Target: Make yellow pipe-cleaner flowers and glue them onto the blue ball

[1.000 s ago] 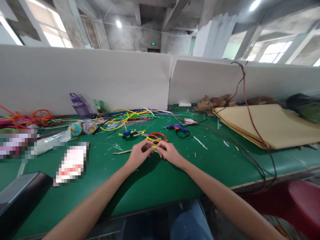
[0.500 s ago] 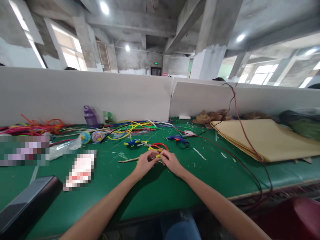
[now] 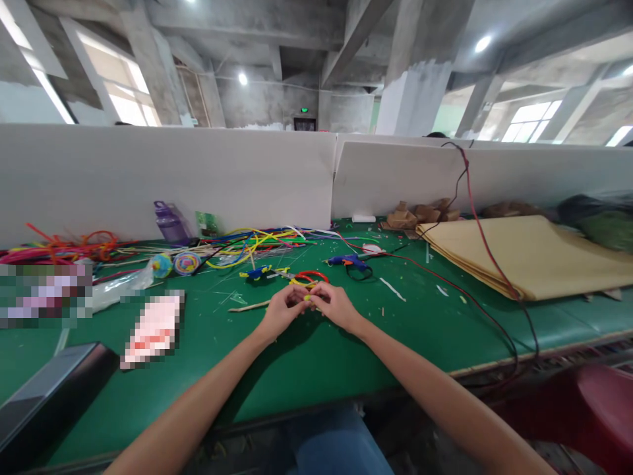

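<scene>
My left hand (image 3: 283,310) and my right hand (image 3: 336,307) meet above the green table, fingertips pinched together. Between them is a small yellow piece (image 3: 307,297), which looks like a bit of pipe cleaner; fingers cover most of it. Just beyond my hands lie scissors with red handles (image 3: 312,275). A blue and yellow figure (image 3: 255,272) of the same fuzzy material sits to their left. On the far right side of the scissors rests a blue glue gun (image 3: 350,262). A thin wooden stick (image 3: 250,306) lies left of my left hand.
Colourful pipe cleaners (image 3: 262,241) heap along the white partition (image 3: 237,178), near a purple bottle (image 3: 171,223). Brown paper sheets (image 3: 489,257) cover the right side, with a red cable (image 3: 475,218) hanging over them. A dark box (image 3: 59,396) stands at front left.
The view has tilted down slightly, so the scene sits higher. My fingertips have drawn closer together, and less of the yellow piece shows between them.
</scene>
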A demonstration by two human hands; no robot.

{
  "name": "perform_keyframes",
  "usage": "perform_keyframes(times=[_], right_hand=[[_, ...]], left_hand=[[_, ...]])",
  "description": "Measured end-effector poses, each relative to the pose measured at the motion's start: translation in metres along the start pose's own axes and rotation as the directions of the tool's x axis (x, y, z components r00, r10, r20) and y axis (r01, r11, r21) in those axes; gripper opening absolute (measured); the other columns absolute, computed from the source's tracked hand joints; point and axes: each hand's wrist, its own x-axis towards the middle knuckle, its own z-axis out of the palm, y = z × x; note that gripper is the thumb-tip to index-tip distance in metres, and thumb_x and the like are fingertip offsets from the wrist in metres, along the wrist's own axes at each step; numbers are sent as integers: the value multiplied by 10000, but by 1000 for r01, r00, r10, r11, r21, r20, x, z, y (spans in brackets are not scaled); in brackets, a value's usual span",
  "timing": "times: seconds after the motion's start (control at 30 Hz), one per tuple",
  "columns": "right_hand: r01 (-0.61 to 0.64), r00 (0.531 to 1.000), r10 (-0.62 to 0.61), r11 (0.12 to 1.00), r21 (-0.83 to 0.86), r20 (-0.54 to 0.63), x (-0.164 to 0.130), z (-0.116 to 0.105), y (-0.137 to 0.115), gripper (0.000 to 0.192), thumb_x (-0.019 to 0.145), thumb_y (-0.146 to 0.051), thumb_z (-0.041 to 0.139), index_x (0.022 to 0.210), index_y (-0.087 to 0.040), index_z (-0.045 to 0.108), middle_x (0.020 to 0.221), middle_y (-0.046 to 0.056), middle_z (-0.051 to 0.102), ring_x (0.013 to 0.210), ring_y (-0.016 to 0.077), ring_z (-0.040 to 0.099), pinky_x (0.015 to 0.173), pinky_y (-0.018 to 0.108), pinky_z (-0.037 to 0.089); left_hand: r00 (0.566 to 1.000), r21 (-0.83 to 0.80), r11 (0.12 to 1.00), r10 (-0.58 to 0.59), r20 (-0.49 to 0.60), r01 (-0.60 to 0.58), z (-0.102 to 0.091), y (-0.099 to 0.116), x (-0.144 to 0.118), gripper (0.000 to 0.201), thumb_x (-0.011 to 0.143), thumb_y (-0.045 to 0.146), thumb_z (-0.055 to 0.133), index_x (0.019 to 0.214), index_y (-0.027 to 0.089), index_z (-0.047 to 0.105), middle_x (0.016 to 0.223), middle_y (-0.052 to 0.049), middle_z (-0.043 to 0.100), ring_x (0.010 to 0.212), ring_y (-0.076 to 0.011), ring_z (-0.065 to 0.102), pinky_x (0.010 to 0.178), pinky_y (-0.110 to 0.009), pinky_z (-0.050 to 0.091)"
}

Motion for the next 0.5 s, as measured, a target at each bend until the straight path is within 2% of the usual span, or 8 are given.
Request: perform_keyframes(times=[0.1,0.33,0.5], right_hand=[[-66,998,66,997,39,2,0,0,1,119,810,-284,522,803,-168,551,667,7,613,545,116,580,438,195,415],[-82,993,62,972,220,98,2,-1,1,129,821,-295,495,821,-166,512,681,-9,555,598,110,568,438,189,431],[-128,986,95,958,258,136,5,-1,6,131,819,-304,493,816,-173,485,652,-20,531,587,104,549,421,181,423]], left_hand=[[1000,0,1000,14,-12,-14,0,1,0,309,704,341,692,919,161,563,716,-2,635,599,-116,587,508,-207,452],[1000,-8,1000,-5,14,5,-3,0,1,234,739,335,654,874,156,587,671,5,620,572,-114,560,460,-194,412],[1000,32,999,3,6,-3,-6,-1,1,199,740,323,653,819,151,591,640,21,602,474,-81,492,470,-206,412]])
